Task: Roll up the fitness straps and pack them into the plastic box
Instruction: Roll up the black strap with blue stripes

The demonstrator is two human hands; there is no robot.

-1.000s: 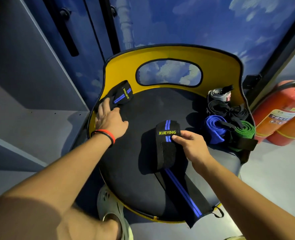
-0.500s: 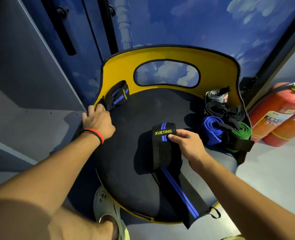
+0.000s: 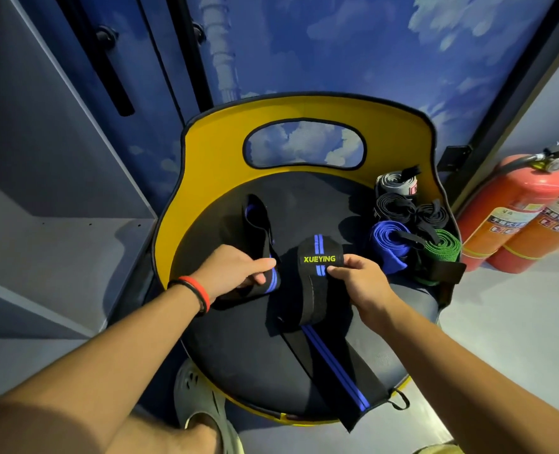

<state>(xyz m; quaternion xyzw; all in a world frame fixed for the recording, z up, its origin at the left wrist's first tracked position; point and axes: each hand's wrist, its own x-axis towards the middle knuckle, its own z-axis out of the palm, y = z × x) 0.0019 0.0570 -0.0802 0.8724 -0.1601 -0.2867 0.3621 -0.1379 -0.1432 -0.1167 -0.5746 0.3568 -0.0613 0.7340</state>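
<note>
A black strap with blue stripes and a XUEYING label [image 3: 317, 283] lies folded on the black round seat [image 3: 239, 348], its tail running off the front edge. My right hand [image 3: 360, 276] pinches it at the label. My left hand [image 3: 235, 273] grips a second black and blue strap [image 3: 258, 231], which stretches from my fingers toward the seat's back. Several rolled straps sit at the seat's right: grey [image 3: 394, 183], black [image 3: 393, 206], blue [image 3: 389, 247] and green [image 3: 442, 250]. No plastic box is in view.
The seat has a yellow backrest [image 3: 304, 106] with an oval cut-out. Two red fire extinguishers [image 3: 514, 208] lie on the floor to the right. A grey cabinet [image 3: 42, 158] stands on the left. My foot in a pale clog [image 3: 199, 401] is under the seat's front.
My left hand took the second strap from the seat's back left and pulled it to the middle, beside the labelled strap. My right hand stayed on the label.
</note>
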